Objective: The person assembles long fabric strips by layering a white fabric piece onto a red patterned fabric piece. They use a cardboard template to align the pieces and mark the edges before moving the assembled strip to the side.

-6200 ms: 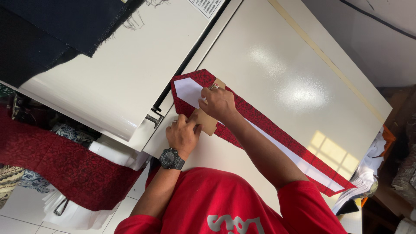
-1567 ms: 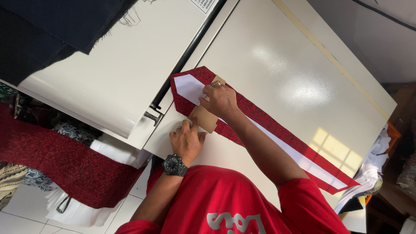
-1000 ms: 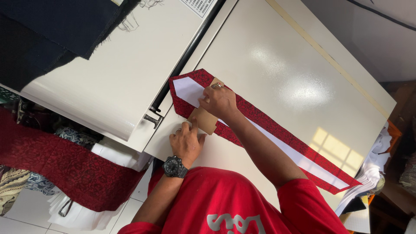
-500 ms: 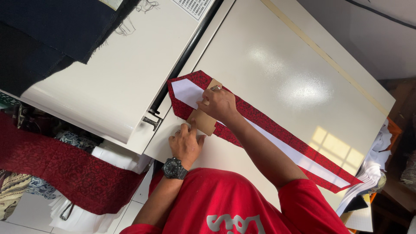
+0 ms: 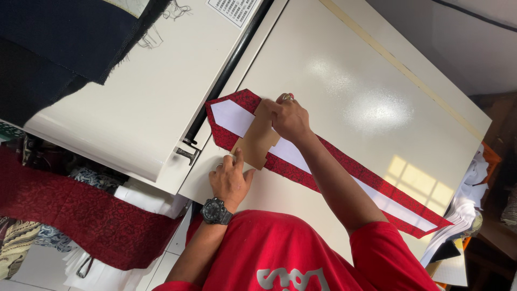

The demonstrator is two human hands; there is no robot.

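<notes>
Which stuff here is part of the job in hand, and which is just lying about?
In use:
- red fabric strip with white lining
- brown cardboard piece lying on it
- right hand on the cardboard, left hand at its lower edge
- cream table underneath

Lying about:
- dark cloth, top left
- red patterned cloth, lower left
- white paper stack, far right
</notes>
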